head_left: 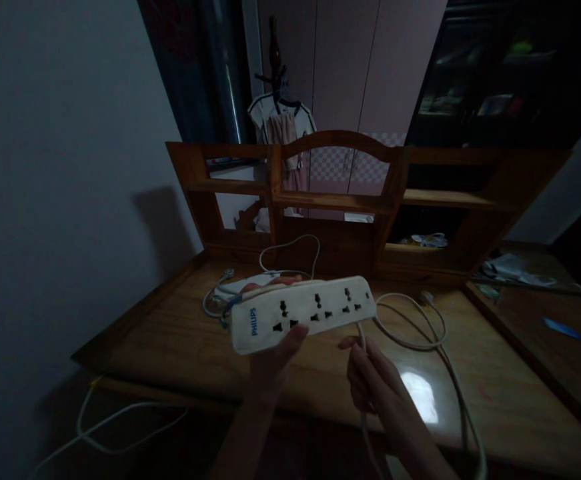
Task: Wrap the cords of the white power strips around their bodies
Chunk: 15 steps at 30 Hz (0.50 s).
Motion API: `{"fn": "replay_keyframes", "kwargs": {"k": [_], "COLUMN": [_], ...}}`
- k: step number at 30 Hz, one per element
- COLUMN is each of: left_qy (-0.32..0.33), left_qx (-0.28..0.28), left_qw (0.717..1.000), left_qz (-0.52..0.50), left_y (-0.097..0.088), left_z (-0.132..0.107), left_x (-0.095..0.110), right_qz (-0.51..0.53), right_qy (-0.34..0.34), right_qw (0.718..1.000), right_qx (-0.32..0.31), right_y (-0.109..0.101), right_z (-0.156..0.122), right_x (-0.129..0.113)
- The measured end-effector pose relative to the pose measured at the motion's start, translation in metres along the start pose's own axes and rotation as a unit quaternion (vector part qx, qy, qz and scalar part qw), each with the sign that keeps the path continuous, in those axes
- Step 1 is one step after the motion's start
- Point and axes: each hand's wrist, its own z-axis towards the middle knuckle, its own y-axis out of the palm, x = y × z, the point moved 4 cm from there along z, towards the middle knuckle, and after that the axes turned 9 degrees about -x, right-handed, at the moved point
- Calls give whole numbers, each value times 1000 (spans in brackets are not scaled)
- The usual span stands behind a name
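Observation:
A white power strip with a blue PHILIPS mark and several socket groups is held up over the desk, its sockets facing me. My left hand is closed around it from below, thumb on the front face and fingers behind. At the strip's left end a bluish cord or tie shows. Below its right end, my right hand grips a white power cord, which runs down past the desk's front edge. More of a white cord loops over the desk on the right, near a plug.
The wooden desk has a shelf rack along its back. Behind the strip lie a white object and a grey cable. A thin white cable hangs at the lower left. A wall borders the left side.

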Motion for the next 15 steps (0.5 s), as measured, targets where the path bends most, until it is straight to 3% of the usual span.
{"fn": "replay_keyframes", "kwargs": {"k": [2,4,6,9,10,11,13,15], "left_qy": [0,-15,-33,-55,-61,-71,-114,-170], "left_qx": [-11,-5,-1,-27,-48,-75,-137,-182], "left_qw": [997,994,995,995,993,990,978,965], "left_qz": [81,109,96,80,88,99,105,87], "left_y": [4,4,0,-7,-9,-10,-11,-11], "left_z": [11,19,23,22,21,19,14,8], "left_x": [-9,-21,-32,-38,-37,-35,-29,-25], "right_qz": [-155,-333,-508,-710,-744,-758,-754,-723], "right_qy": [-24,-65,-105,-154,-175,-198,-243,-274], "right_qw": [987,940,855,687,643,617,601,623], "right_qx": [31,40,18,-34,-50,-74,-106,-119], "right_y": [10,16,19,20,19,18,15,11], "right_z": [-5,-9,-14,-23,-27,-30,-33,-29], "right_x": [2,1,-4,-28,-41,-55,-86,-115]}}
